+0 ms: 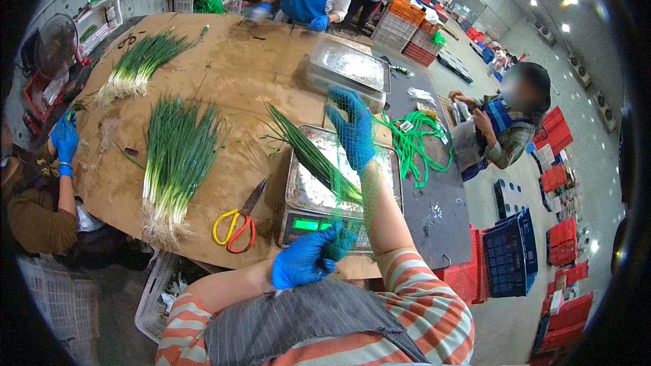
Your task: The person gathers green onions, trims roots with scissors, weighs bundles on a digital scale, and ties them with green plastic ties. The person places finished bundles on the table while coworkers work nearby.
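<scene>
Near my body, my left hand (307, 257), in a blue glove, is closed on bunched green netting (338, 244). My right hand (352, 129), also gloved in blue, is raised over the far side of the digital scale (293, 189) with its fingers apart; thin green net stretches between the hands and lies about the right forearm. A bundle of green onions (315, 157) lies across the scale's metal tray, its lower end partly behind the netting. Left of the scale are scissors (239, 223) with one yellow and one red handle. A larger heap of green onions (175, 173) with roots lies further left.
Another onion heap (145, 63) and small scissors lie at the far left. Metal trays (348, 68) stand beyond the scale, green net strips (419, 142) to its right. A co-worker's gloved hand (65, 137) is at the left edge; other people stand across the table and at the right.
</scene>
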### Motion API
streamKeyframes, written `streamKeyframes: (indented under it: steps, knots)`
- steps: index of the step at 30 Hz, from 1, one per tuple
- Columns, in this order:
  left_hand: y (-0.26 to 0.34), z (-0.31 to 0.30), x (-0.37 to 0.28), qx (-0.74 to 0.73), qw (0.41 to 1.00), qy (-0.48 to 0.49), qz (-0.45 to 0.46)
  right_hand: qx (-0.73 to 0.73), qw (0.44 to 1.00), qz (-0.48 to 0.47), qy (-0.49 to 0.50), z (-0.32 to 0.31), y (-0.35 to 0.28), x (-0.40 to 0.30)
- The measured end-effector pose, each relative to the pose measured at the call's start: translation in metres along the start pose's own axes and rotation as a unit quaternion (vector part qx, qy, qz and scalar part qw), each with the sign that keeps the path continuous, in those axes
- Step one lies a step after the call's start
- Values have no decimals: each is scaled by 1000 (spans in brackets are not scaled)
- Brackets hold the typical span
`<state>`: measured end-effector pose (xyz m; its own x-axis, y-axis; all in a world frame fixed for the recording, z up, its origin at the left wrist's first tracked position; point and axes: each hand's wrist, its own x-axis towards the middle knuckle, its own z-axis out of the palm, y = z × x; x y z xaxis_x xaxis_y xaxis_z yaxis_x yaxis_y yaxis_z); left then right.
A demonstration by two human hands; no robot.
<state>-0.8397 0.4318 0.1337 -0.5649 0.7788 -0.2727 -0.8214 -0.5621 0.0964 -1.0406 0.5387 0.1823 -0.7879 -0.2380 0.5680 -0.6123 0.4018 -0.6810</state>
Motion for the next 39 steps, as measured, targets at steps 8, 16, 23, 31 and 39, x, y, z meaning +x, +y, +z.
streamKeyframes:
  steps: [8, 16, 23, 31, 39]
  knots:
    - [22, -8, 3, 142, 985, 38, 92, 694, 712, 74, -76, -27, -22, 10]
    - [65, 18, 7, 579, 542, 125, 595, 718, 661, 210, -53, -14, -52, -40]
    - [35, -1, 20, 507, 694, 128, 495, 543, 831, 118, 4, -40, -6, -36]
    - [4, -19, 28, 574, 702, 79, 414, 332, 930, 131, 92, -28, -3, -56]
    - [-34, -20, 37, 677, 658, -15, 328, 383, 894, 2, 233, -65, 1, -67]
